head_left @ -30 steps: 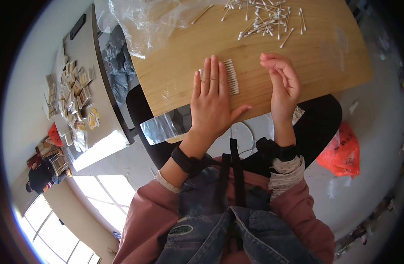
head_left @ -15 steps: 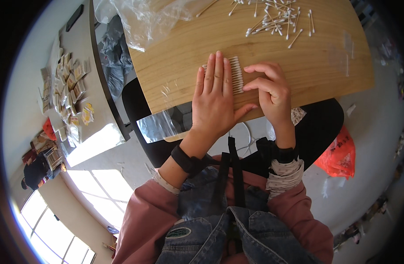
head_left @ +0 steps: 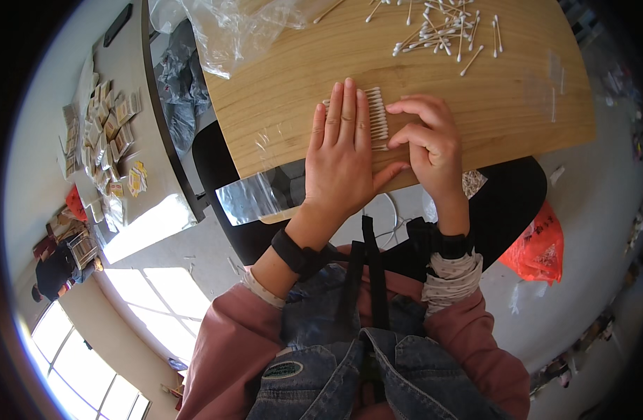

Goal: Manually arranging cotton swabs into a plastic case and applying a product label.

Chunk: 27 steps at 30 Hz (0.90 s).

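On the swab row point(head_left: 379, 119), left hand point(head_left: 340, 162) lies flat; right hand point(head_left: 437, 148), half-spread, alongside.

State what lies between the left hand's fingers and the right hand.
In the head view, the exposed ends of the cotton-swab row lie between left hand and right hand.

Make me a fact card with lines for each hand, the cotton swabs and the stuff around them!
Left hand: flat, palm down, over part of the swab row
Right hand: curved at the row's right end; touching unclear
Swab row: side by side
Loose swabs: jumbled, farther back
Table: wooden
Clear plastic: crumpled, back left
Red bag: lower right
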Tool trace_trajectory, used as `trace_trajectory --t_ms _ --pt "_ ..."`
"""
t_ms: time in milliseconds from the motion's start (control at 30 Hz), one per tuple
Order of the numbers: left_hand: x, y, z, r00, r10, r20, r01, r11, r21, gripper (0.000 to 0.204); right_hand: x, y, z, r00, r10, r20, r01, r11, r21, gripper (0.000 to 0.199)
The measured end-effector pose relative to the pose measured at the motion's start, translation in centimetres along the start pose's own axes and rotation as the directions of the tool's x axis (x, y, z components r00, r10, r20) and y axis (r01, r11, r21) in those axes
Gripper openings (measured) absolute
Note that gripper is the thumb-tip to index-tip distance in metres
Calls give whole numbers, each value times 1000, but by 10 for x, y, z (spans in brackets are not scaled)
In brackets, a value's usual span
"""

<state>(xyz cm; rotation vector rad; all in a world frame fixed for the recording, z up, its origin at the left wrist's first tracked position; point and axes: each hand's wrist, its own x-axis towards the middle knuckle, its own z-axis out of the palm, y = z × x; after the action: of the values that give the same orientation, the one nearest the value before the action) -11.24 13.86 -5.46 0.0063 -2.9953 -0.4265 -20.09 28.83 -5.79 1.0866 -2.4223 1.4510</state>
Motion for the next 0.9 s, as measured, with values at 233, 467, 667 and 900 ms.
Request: trace_trajectory --t_ms 233,467,667,900 --pt "1 1 -2 1000 -2 11 2 1000 2 108 -1 0 1 994 74 -78 -71 997 44 25" --pt "0 0 0 1000 -1 12 1 1000 14 107 1 0 2 998 16 -59 -17 1000 -12 23" --pt "0 1 0 1000 1 6 -1 1000 10 107 -2 1 2 994 92 -52 -89 995 47 25" --pt "0 0 -1 1000 3 5 -3 1000 17 107 0 -1 3 997 71 -42 -73 997 -33 26"
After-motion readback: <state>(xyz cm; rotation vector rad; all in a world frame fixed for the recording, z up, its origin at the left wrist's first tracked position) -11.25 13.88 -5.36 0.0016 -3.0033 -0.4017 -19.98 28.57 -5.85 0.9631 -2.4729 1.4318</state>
